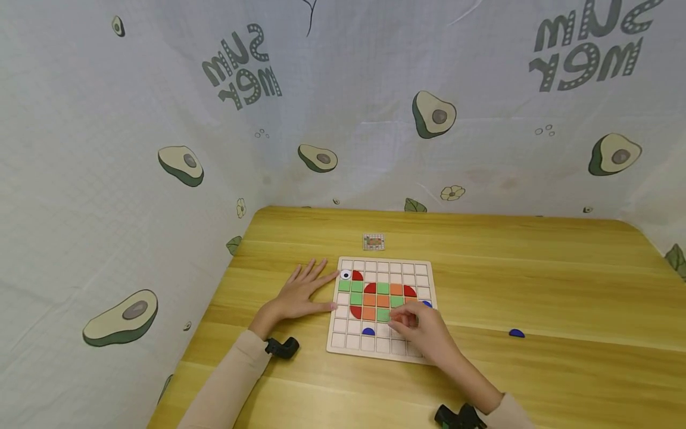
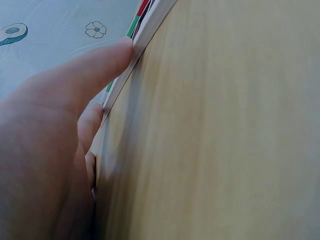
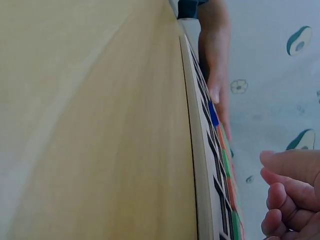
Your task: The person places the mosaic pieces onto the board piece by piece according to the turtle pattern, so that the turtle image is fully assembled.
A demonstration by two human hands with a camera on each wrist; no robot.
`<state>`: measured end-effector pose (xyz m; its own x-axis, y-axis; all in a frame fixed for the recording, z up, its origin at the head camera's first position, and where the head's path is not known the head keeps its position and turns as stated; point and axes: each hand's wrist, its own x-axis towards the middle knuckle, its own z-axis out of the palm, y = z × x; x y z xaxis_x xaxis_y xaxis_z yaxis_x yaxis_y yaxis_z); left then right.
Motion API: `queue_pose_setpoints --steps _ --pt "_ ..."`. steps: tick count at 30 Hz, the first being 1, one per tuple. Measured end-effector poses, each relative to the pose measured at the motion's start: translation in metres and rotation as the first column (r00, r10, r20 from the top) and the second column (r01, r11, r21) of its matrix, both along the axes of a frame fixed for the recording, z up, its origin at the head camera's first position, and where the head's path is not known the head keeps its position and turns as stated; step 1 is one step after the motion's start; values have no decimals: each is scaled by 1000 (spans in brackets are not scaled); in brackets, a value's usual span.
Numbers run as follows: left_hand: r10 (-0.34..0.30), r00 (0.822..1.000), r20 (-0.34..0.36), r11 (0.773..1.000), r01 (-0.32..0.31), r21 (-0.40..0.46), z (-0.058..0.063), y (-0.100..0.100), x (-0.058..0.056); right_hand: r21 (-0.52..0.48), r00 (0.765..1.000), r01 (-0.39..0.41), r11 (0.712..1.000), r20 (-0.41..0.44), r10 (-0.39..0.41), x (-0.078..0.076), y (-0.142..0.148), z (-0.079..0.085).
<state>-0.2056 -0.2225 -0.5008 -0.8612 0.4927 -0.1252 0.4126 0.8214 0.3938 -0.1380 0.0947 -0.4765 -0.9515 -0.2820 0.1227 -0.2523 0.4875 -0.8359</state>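
Observation:
A wooden grid board (image 1: 343,342) lies on the table, several cells filled with green, orange, red and blue pieces and a white eye piece (image 1: 346,274). My left hand (image 1: 297,296) rests with spread fingers at the board's left side; its thumb and index fingertips touch the edge. Above the lower right of the board is my right hand (image 1: 423,330), its fingers curled and thumb near the index fingertip. The right wrist view shows no piece at those fingertips (image 3: 268,159). This hand hides some cells and partly covers the blue piece (image 1: 427,304) at the right.
A loose blue half-round piece (image 1: 517,333) lies on the table to the right of the board. Behind the board is a small pattern card (image 1: 374,241). A printed cloth (image 1: 364,131) hangs at the table's back and left.

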Motion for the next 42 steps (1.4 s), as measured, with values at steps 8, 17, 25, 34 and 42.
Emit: queue_pose_setpoints --steps 8,17,25,34,42 --pt "1 1000 9 1000 0 -8 -3 -1 2 12 995 62 998 -81 -61 2 41 4" --pt "5 1000 8 1000 -5 -2 -5 -2 2 35 974 168 985 -162 -160 3 94 1" --pt "5 1000 12 1000 -5 -6 -5 -1 2 35 965 200 979 -179 -190 7 140 -2" --pt "6 1000 11 1000 -6 1 -3 0 0 50 971 233 971 -71 -230 13 182 -1" --pt "6 1000 6 1000 -6 2 -2 0 -1 117 984 178 977 9 -180 16 208 -3"
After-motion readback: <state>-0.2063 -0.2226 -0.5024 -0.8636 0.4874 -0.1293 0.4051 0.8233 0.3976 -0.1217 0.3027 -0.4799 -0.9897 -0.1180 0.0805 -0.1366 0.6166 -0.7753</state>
